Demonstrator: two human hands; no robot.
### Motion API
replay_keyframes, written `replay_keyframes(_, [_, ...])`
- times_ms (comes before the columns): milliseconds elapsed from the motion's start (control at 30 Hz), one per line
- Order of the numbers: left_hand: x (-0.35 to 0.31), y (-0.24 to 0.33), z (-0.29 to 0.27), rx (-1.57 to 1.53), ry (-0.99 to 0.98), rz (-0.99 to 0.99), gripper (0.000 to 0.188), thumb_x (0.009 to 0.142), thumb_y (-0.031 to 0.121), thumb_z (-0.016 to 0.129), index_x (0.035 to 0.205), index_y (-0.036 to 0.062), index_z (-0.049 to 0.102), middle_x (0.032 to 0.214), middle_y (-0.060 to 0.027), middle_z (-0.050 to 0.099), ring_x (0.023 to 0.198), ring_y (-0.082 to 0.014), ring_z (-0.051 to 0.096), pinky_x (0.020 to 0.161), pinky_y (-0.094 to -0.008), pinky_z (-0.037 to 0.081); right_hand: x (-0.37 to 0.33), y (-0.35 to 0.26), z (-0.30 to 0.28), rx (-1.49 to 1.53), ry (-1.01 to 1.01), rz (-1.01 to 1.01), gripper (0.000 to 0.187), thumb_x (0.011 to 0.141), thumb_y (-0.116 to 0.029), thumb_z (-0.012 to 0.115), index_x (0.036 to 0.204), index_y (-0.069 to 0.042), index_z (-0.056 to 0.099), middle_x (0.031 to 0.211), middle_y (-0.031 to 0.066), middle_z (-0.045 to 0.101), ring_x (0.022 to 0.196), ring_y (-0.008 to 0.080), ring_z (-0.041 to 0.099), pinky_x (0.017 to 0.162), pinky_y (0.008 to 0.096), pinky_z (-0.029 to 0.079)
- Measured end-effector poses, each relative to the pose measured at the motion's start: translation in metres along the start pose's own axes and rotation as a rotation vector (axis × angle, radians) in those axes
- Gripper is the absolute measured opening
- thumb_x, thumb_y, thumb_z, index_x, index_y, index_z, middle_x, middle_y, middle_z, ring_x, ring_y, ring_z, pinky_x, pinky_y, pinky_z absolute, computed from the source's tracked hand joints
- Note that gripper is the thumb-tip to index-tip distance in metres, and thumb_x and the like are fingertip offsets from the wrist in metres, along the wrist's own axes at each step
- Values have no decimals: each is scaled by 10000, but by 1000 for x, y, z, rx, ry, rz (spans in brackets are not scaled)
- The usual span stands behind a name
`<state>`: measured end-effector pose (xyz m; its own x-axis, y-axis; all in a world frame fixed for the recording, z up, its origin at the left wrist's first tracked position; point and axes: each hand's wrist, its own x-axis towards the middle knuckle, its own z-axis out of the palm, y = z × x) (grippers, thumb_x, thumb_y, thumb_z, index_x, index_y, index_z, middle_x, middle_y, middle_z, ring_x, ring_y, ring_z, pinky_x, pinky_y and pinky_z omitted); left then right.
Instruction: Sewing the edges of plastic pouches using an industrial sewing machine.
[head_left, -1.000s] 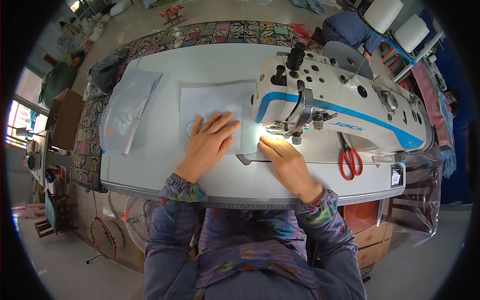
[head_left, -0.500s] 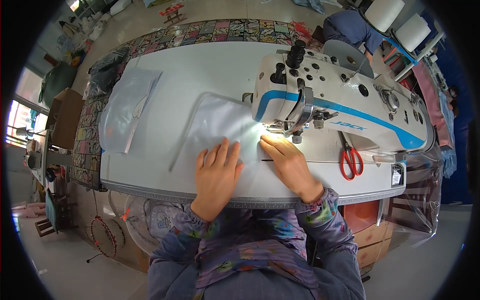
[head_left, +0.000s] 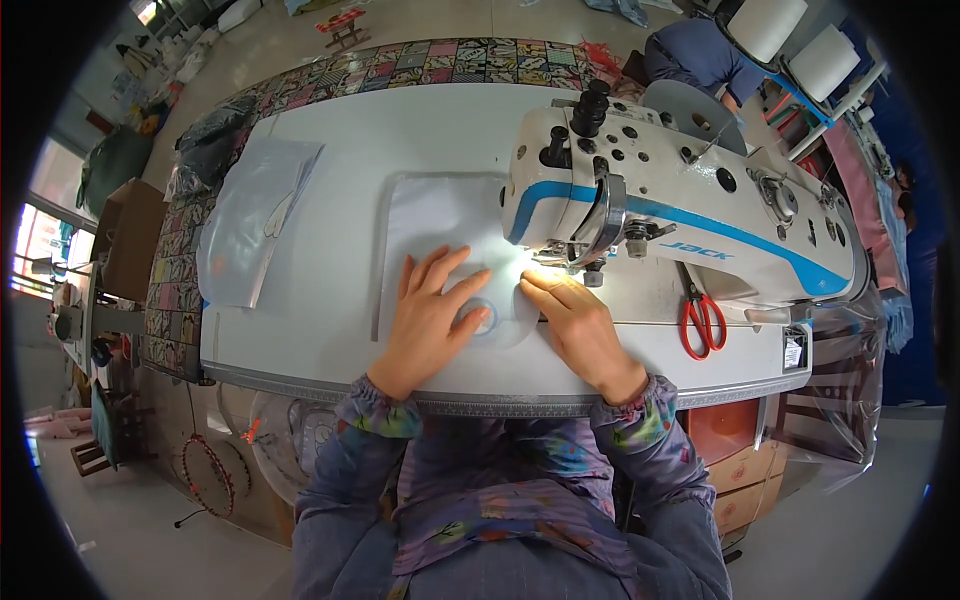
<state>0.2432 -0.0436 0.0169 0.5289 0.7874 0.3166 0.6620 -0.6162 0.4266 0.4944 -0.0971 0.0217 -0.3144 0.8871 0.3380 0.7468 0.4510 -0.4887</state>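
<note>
One whitish sheet [head_left: 430,205], one sewing machine [head_left: 690,215] and one pair of red-handled scissors [head_left: 694,299] share the worktop [head_left: 340,120]; a white strip separates sheet from front edge [head_left: 540,406]. Round-cornered, with a blue ring mark [head_left: 483,318], the sheet reaches the lit needle area [head_left: 527,256]. The left hand [head_left: 428,318] spreads its fingers on it; the right hand [head_left: 575,315] bunches at its edge, whether pinching I cannot tell.

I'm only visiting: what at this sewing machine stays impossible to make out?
All in the head view:
- Where the needle would meet the white sheet: blocked by the sewing machine, washed out by glare.
- The sheet's surface under the left hand: covered by it.
- The blue round print: too small and faint for detail.
- The tips of the red-handled scissors: apparently behind the machine's arm.
</note>
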Motion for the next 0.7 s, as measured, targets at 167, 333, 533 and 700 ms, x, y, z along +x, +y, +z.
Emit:
replay_keyframes(167, [17,-26,3,-218,-26,123,279,961,122,714,1224,182,781,1442,-21,647,1440,-304,525,1270,-608,276,-1,3,3,-14,7,-14,552,803,84,637,1349,4,665,1370,173,680,1268,386,647,1095,464,523])
replay_keyframes(333, [28,-42,4,-216,-166,213,341,973,37,649,1249,189,778,1419,-2,684,1434,-248,542,1282,-553,287,-2,4,6,-28,14,-22,548,807,77,643,1350,3,666,1368,171,681,1265,386,649,1091,461,525])
replay_keyframes(533, [25,-27,5,-34,-179,216,485,951,-19,581,1363,195,722,1467,-17,659,1423,-265,554,1258,-536,337,-3,3,4,-46,11,-10,563,803,76,639,1361,2,661,1364,173,676,1265,384,646,1091,461,524])
replay_keyframes(700, [4,-2,6,142,-89,164,542,910,-2,587,1414,174,683,1496,-51,637,1378,-312,593,1194,-535,423,-1,2,4,-32,27,-34,578,794,73,636,1368,7,654,1374,187,667,1276,392,638,1108,466,516])
